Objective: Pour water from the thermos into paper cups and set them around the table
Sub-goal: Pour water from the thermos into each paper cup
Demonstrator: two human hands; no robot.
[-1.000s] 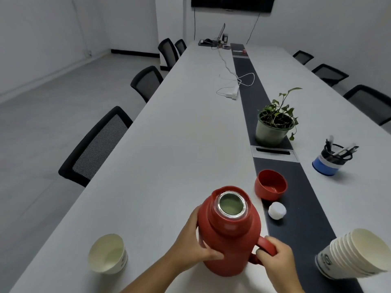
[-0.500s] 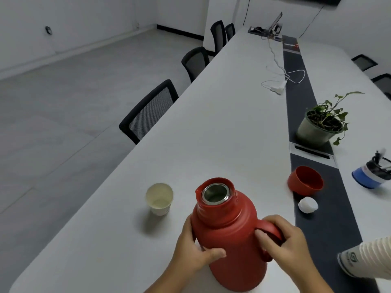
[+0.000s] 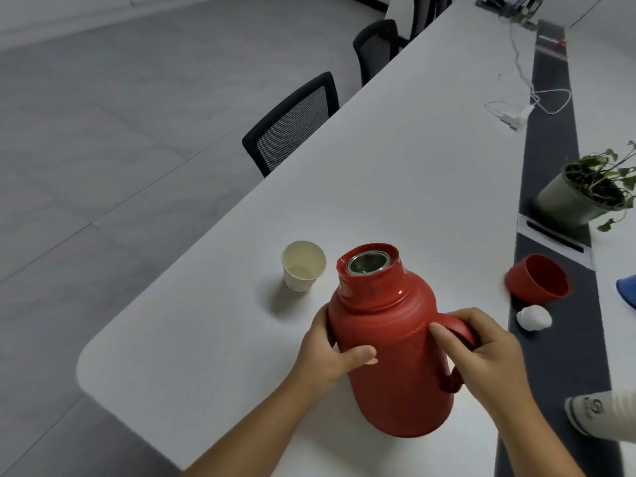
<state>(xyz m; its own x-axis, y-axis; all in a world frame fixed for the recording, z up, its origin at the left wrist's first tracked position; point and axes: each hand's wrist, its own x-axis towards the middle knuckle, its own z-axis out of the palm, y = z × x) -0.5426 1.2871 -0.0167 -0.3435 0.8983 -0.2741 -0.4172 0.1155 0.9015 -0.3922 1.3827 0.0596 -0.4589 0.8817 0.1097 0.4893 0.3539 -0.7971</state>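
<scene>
A red thermos (image 3: 389,339) with its mouth uncovered leans slightly toward a white paper cup (image 3: 303,266) that stands upright on the white table (image 3: 206,339), just left of the spout. My left hand (image 3: 330,356) grips the thermos body from the left. My right hand (image 3: 481,349) is wrapped around its handle. The red lid cup (image 3: 537,278) and a white stopper (image 3: 533,316) lie on the dark centre strip to the right. A stack of paper cups (image 3: 602,413) lies on its side at the right edge.
A potted plant (image 3: 585,191) stands on the dark strip beyond the lid. A blue pen holder (image 3: 628,290) shows at the right edge. Black mesh chairs (image 3: 292,122) line the table's left side. A white cable (image 3: 526,105) lies further up. The table edge runs close to the cup's left.
The view has swung left and down. The thermos now sits closer to the paper cup and leans toward it; both hands keep their grip.
</scene>
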